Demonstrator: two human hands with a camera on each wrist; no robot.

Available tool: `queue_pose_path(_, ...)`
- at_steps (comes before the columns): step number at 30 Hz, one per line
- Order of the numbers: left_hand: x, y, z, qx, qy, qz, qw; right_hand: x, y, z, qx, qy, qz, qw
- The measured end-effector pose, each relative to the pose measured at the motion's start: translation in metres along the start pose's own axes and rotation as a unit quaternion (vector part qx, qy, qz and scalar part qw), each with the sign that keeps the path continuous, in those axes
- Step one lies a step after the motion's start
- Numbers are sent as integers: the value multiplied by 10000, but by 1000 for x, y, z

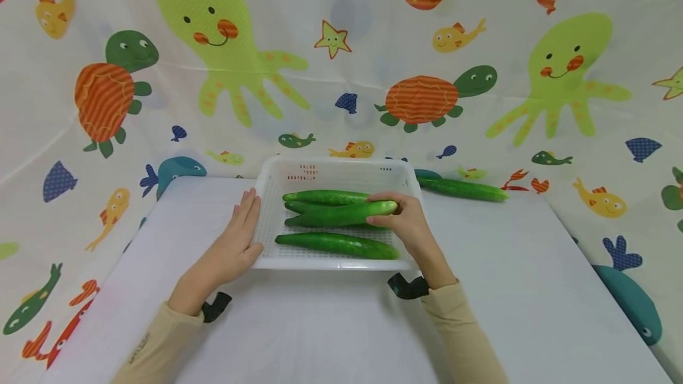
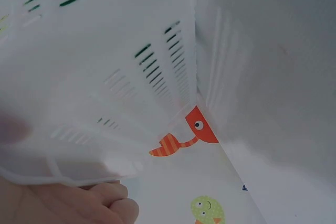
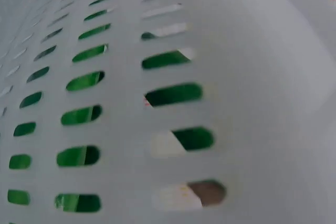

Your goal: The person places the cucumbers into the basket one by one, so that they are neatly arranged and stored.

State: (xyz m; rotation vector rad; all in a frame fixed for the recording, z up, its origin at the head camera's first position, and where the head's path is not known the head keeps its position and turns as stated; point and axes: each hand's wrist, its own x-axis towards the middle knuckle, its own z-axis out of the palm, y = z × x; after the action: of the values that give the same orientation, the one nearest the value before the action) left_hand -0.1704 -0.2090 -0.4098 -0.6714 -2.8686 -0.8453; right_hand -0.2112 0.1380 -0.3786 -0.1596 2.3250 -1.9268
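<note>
A white slotted plastic basket [image 1: 336, 264] holds several long green cucumbers. My right hand [image 1: 408, 224] reaches over its right side and grips the right end of one cucumber [image 1: 341, 216], thumb in front and fingers behind. Another cucumber [image 1: 325, 196] lies just behind the gripped one, and a separate cucumber [image 1: 336, 245] lies along the front of the basket. With fingers straight, my left hand [image 1: 237, 248] rests against the basket's left side. In the right wrist view the basket wall [image 3: 126, 129] hides most of the right hand; green shows through its slots.
One more cucumber [image 1: 461, 188] lies on the white table [image 1: 320, 330] behind and right of the basket, near the back edge. A curtain [image 1: 331, 105] printed with sea animals hangs behind the table and along its sides.
</note>
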Motion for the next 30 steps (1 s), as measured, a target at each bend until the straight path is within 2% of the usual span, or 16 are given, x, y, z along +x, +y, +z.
queue_pose_path(2, 0, 0, 0, 18, 17, 17, 10000, 1, 1, -1, -83, 45, 140, 9999)
queue_pose_path(6, 0, -1, 0, 26, -12, 17, 10000, 3, 3, -3, -569, 106, 405, 9975)
queue_pose_path(10, 0, -1, 0, 18, -39, 10, 10000, 4, 4, -3, -922, 112, 512, 9944)
queue_pose_path(20, 0, -1, -1, -31, -20, 28, 10000, 2, 2, -3, -835, 13, 638, 9945)
queue_pose_path(26, 1, -2, 0, -35, -8, 23, 10000, 2, 1, -6, -834, 24, 519, 9952)
queue_pose_path(30, 1, -3, 1, -27, -21, 19, 10000, -7, -8, -11, -664, 12, 411, 9969)
